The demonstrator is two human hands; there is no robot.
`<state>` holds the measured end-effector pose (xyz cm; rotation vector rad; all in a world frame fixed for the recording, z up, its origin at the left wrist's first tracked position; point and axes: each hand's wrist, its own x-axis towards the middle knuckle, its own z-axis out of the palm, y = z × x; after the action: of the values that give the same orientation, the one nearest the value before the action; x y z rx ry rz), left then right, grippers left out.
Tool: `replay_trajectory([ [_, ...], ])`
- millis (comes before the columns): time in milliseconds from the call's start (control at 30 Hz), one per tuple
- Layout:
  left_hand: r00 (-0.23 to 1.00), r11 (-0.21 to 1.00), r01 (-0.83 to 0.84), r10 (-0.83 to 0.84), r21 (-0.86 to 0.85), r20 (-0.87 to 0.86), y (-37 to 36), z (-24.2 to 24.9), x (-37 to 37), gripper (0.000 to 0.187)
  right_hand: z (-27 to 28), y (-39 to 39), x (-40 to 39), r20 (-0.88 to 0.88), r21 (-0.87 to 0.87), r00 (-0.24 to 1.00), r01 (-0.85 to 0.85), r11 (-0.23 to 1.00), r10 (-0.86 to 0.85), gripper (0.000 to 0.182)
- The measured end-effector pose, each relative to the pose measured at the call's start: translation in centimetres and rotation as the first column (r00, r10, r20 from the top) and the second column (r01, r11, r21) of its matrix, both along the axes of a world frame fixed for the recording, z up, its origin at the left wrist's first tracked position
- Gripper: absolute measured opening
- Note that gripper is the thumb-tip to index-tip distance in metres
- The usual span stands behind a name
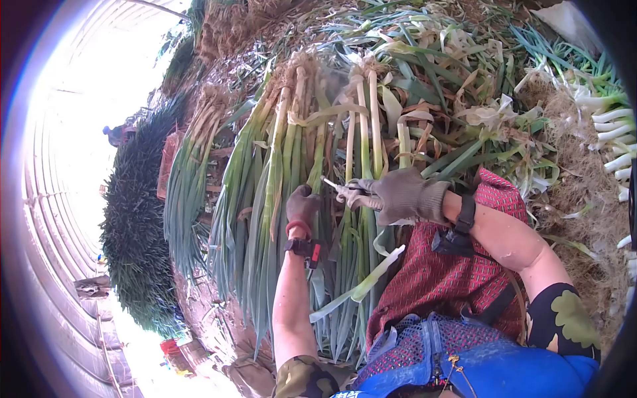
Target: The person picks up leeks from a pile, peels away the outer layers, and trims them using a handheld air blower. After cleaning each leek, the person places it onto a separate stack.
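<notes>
Outdoors, gloved hands [352, 202] gripping green onions [292, 152]

Left hand [302, 209]: gloved, lying closed on the green onion stalks [292, 166], strap sitting at the wrist.
Right hand [398, 196]: gloved, gripping a small blade [335, 186] that is pointing at the stalks.
Red patterned cloth [451, 278]: covering the lap under the right forearm.
Peeled white onions [614, 129]: lying in a row, well apart from both hands.
Trimmed leaves [464, 99]: lying heaped beyond the stalks.
</notes>
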<state>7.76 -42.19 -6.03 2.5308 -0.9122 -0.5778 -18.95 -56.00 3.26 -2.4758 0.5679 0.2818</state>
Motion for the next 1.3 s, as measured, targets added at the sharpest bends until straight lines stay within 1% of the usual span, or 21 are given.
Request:
replay_trajectory([
  [33,1.0,0.999,0.003,-0.003,-0.036,0.004,-0.1,0.1,0.0,0.04,-0.1,0.2,-0.2,0.002,-0.003,1.0,0.014,1.0,-0.014,0.054],
  [133,0.999,0.992,0.037,-0.035,-0.121,0.018,-0.4,0.7,-0.2,0.038,-1.1,-0.6,0.0,0.05,-0.115,0.998,-0.03,0.993,0.036,0.052],
  [167,0.996,0.988,0.021,-0.034,-0.15,-0.083,-0.4,0.1,0.7,0.038,-0.4,-0.8,0.1,0.067,-0.154,0.996,-0.044,0.987,0.054,0.052],
  [200,0.982,0.984,0.002,-0.035,-0.178,-0.184,-0.4,-0.8,1.9,0.039,0.3,-0.8,0.3,-0.076,-0.022,0.996,-0.047,0.999,0.046,0.052],
  [300,0.896,0.959,-0.128,0.002,-0.254,-0.445,-0.1,0.0,1.9,0.041,0.8,-0.7,0.0,-0.062,-0.127,0.993,-0.107,0.986,0.1,0.054],
  [333,0.853,0.945,-0.181,0.013,-0.271,-0.522,0.1,0.4,1.7,0.042,0.4,-0.8,0.4,0.001,-0.147,0.997,0.074,0.986,-0.075,0.061],
  [433,0.802,0.962,-0.125,-0.045,-0.241,-0.596,1.0,0.9,2.1,0.047,0.4,-1.9,-0.3,0.044,-0.011,0.998,0.046,0.999,-0.046,0.058],
  [467,0.773,0.952,-0.146,-0.061,-0.27,-0.631,1.4,0.8,2.2,0.049,0.9,-1.4,-0.3,0.0,0.008,1.0,0.014,1.0,-0.014,0.054],
  [533,0.708,0.928,-0.192,-0.094,-0.319,-0.7,2.3,0.5,1.9,0.053,0.9,-0.6,-0.5,-0.012,-0.018,1.0,0.018,1.0,-0.018,0.055],
  [633,0.864,0.94,-0.103,-0.078,-0.325,-0.498,3.8,0.8,0.8,0.057,1.0,-0.4,-0.9,-0.007,-0.099,1.0,0.006,0.995,-0.006,0.057],
  [700,0.902,0.943,-0.118,-0.03,-0.312,-0.431,4.6,1.1,-0.2,0.057,2.0,-0.6,-1.2,-0.031,-0.004,0.998,0.046,0.999,-0.046,0.056],
  [800,0.956,0.971,-0.081,0.012,-0.226,-0.292,4.8,2.8,-2.4,0.055,1.4,0.3,-1.4,-0.045,0.042,0.998,-0.049,0.998,0.051,0.053],
  [833,0.971,0.981,-0.061,0.016,-0.182,-0.238,5.0,3.1,-3.1,0.054,-0.6,0.5,-1.3,0.064,-0.053,0.997,-0.039,0.998,0.042,0.059],
  [867,0.971,0.98,-0.065,0.018,-0.19,-0.237,5.4,2.9,-3.4,0.053,-4.0,0.7,-0.9,0.171,-0.148,0.984,-0.018,0.989,0.043,0.066],
  [933,0.972,0.974,-0.073,0.022,-0.213,-0.234,6.3,2.5,-4.1,0.052,-3.6,0.5,-0.8,0.236,-0.174,0.972,0.04,0.984,0.002,0.071],
  [1000,0.963,0.968,-0.097,0.033,-0.23,-0.269,7.2,2.2,-4.8,0.05,-1.9,-0.1,-1.1,0.145,-0.044,0.985,0.097,0.994,-0.09,0.068],
  [1033,0.958,0.965,-0.108,0.037,-0.238,-0.284,7.6,2.2,-5.1,0.049,-1.1,0.0,-1.1,0.117,-0.027,0.991,0.071,0.997,-0.067,0.067],
  [1100,0.921,0.966,-0.102,0.001,-0.238,-0.39,8.6,2.3,-5.6,0.048,-0.3,0.5,-1.2,0.058,0.02,0.998,0.025,0.999,-0.026,0.066],
  [1133,0.898,0.967,-0.098,-0.017,-0.237,-0.44,9.1,2.5,-6.0,0.047,-1.2,0.5,-0.9,0.08,-0.01,0.995,0.063,0.998,-0.062,0.064],
  [1200,0.884,0.967,-0.124,0.005,-0.224,-0.468,9.9,3.2,-7.3,0.047,-3.5,0.3,0.3,0.125,-0.074,0.984,0.135,0.988,-0.125,0.061],
  [1300,0.871,0.968,-0.139,0.019,-0.209,-0.491,10.9,4.3,-9.0,0.047,-1.6,0.0,0.9,0.001,-0.048,0.995,0.095,0.994,-0.095,0.047],
])
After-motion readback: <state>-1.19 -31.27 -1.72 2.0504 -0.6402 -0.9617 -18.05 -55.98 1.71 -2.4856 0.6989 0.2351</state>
